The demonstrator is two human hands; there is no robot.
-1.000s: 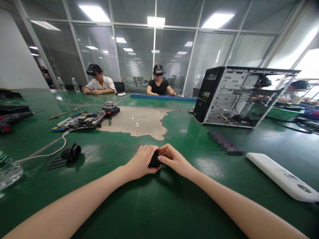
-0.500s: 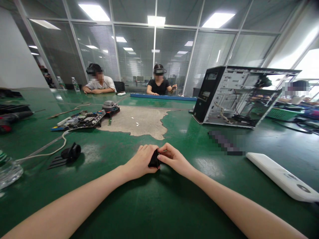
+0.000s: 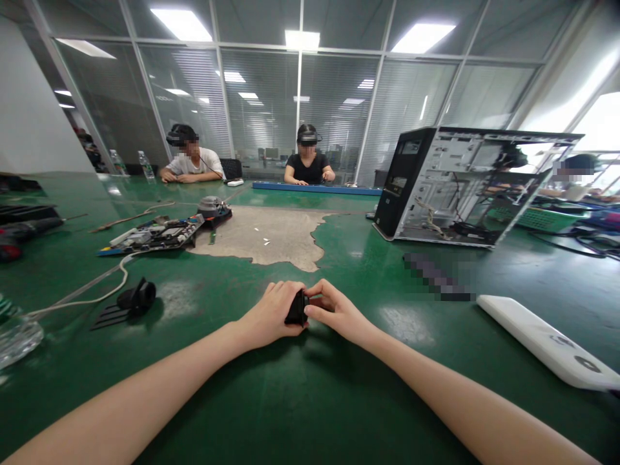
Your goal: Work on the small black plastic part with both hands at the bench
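Observation:
A small black part (image 3: 295, 309) is held above the green table (image 3: 290, 400) at the middle of the view. My left hand (image 3: 271, 314) wraps round its left side, thumb below and fingers over the top. On the right side, my right hand (image 3: 339, 311) pinches the part's edge between thumb and fingertips. The fingers partly cover the part, so its full shape is hidden. Further left on the table lies a black piece with a round end and prongs (image 3: 138, 296).
An open computer case (image 3: 411, 187) stands back right. A white power bank-like object (image 3: 542, 339) lies right. A circuit board (image 3: 159, 234), a cable (image 3: 123, 274) and a clear bottle (image 3: 17, 336) are at left. Two people (image 3: 309, 165) sit across the table.
The black part has turned slightly and shifted a little left in my hands. Across the table, the person in black has lowered a raised hand.

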